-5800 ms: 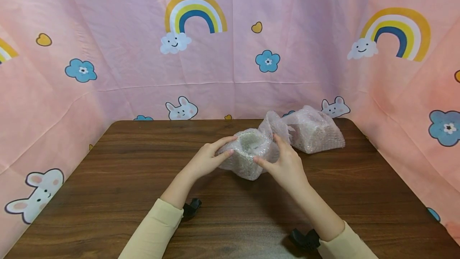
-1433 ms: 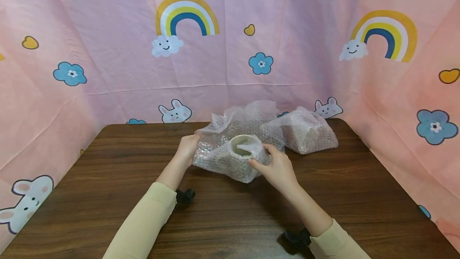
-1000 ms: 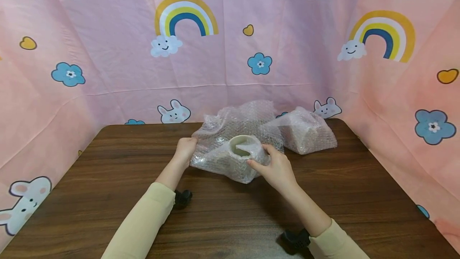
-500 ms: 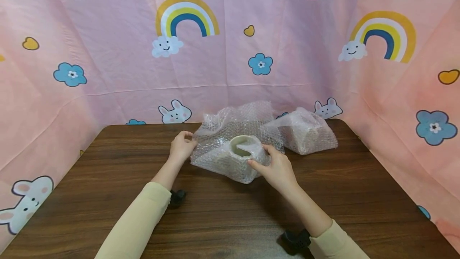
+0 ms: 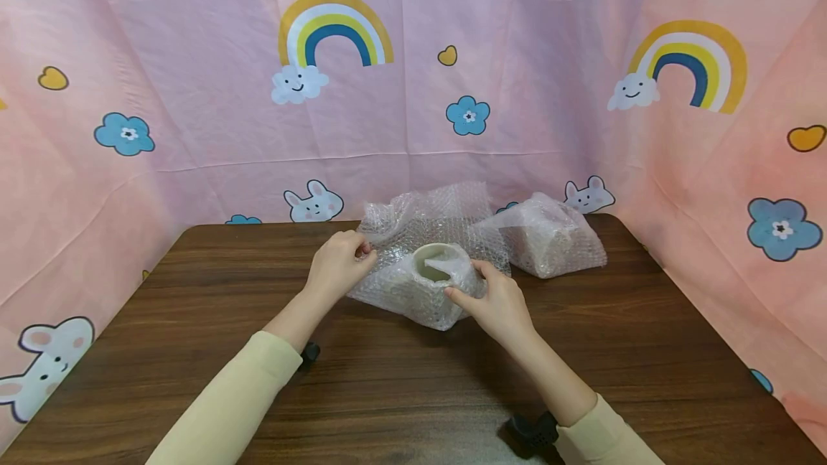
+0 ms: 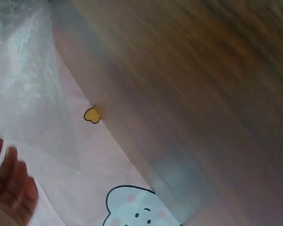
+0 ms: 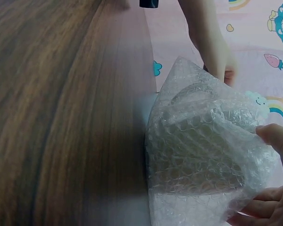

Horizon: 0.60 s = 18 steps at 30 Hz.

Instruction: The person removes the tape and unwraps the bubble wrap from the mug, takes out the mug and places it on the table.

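Observation:
An off-white cup (image 5: 423,255) stands partly wrapped in bubble wrap (image 5: 413,224); its round rim is bare, and one corner of the wrap folds into its mouth. The wrap spreads out behind and left of the cup. My right hand (image 5: 500,303) grips the wrapped cup from the right, thumb at the near side and fingers behind, as the right wrist view also shows. Over the wrap's left edge, my left hand (image 5: 339,264) has loosely bent fingers with a gap between thumb and forefinger. In the left wrist view those fingers (image 6: 14,183) are beside the clear wrap.
A second bubble-wrapped bundle (image 5: 558,239) lies at the back right, its wrap overlapping the first sheet in the head view. A brown wooden table (image 5: 413,407) carries everything. A pink patterned cloth (image 5: 413,92) closes off the back and sides.
The wrap, earlier bunched around the cup, is spread out to the left. My left hand has let go of its left edge and moved slightly right over it. My right hand stays put.

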Available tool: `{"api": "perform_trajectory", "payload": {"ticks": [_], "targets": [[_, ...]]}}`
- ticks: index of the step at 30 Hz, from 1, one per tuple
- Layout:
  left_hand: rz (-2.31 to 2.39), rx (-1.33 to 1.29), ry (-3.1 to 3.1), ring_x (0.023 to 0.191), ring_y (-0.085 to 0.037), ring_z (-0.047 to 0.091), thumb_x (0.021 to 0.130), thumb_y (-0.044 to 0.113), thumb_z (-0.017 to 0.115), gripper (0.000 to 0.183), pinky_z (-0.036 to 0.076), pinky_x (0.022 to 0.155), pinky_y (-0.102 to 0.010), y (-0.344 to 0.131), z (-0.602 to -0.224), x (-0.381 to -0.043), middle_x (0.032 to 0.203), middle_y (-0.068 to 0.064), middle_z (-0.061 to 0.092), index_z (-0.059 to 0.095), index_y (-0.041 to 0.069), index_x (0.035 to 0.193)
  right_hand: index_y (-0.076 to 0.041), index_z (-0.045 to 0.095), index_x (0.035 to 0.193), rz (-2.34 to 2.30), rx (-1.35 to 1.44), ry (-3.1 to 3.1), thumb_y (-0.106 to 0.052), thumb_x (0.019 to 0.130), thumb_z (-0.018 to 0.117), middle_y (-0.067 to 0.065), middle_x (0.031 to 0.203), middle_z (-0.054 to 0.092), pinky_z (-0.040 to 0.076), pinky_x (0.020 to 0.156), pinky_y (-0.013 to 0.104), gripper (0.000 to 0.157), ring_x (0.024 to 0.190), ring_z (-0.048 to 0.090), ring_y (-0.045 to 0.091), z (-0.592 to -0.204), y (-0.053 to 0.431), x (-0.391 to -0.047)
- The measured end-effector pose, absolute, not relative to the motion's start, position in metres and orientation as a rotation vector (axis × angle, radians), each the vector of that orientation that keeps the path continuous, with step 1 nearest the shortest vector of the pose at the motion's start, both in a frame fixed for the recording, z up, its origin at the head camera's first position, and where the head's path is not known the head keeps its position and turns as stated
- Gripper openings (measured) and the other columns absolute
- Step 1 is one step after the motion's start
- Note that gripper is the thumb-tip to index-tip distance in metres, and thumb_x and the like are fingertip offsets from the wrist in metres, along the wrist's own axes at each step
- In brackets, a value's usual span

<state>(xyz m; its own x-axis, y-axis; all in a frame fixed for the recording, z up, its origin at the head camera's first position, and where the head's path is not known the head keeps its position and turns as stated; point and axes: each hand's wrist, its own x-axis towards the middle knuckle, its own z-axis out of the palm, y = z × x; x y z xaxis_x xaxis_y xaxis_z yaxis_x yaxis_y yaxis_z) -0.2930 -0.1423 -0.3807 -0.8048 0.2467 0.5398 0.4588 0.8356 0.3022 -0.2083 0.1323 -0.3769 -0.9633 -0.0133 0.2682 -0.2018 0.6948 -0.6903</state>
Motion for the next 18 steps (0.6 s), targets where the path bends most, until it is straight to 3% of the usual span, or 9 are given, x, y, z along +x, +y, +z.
{"api": "perform_trajectory", "payload": {"ticks": [5, 9, 14, 18], "targets": [[-0.565, -0.695, -2.544, 0.084, -0.02, 0.054, 0.086, 0.013, 0.066, 0.004, 0.049, 0.069, -0.036, -0.146, -0.383, -0.299, 0.087, 0.0, 0.062, 0.067, 0.01, 0.084, -0.005, 0.056, 0.13, 1.131, 0.175, -2.668, -0.048, 0.078, 0.076, 0.013, 0.125, 0.06, 0.044, 0.09, 0.051, 0.071, 0.113, 0.055, 0.034, -0.377, 0.132, -0.208], [-0.515, -0.79, -2.55, 0.094, -0.021, 0.055, 0.087, 0.014, 0.067, 0.008, 0.05, 0.075, -0.038, -0.151, -0.385, -0.304, 0.099, -0.001, 0.063, 0.068, 0.009, 0.093, -0.005, 0.056, 0.131, 1.13, 0.173, -2.673, -0.048, 0.078, 0.076, 0.014, 0.125, 0.06, 0.044, 0.09, 0.051, 0.071, 0.114, 0.055, 0.034, -0.376, 0.132, -0.208], [-0.441, -0.926, -2.52, 0.109, -0.027, 0.054, 0.085, 0.014, 0.071, 0.022, 0.048, 0.083, -0.045, -0.155, -0.387, -0.31, 0.117, -0.009, 0.06, 0.068, 0.006, 0.106, -0.004, 0.056, 0.13, 1.123, 0.175, -2.666, -0.048, 0.078, 0.076, 0.014, 0.125, 0.061, 0.045, 0.09, 0.051, 0.071, 0.113, 0.056, 0.034, -0.376, 0.132, -0.208], [-0.382, -0.943, -2.608, 0.121, -0.03, 0.048, 0.087, 0.025, 0.073, 0.04, 0.044, 0.09, -0.053, -0.158, -0.392, -0.317, 0.133, -0.012, 0.051, 0.063, 0.007, 0.121, -0.004, 0.057, 0.13, 1.117, 0.181, -2.661, -0.047, 0.078, 0.076, 0.014, 0.124, 0.061, 0.045, 0.089, 0.051, 0.07, 0.112, 0.056, 0.033, -0.376, 0.132, -0.209]]}}
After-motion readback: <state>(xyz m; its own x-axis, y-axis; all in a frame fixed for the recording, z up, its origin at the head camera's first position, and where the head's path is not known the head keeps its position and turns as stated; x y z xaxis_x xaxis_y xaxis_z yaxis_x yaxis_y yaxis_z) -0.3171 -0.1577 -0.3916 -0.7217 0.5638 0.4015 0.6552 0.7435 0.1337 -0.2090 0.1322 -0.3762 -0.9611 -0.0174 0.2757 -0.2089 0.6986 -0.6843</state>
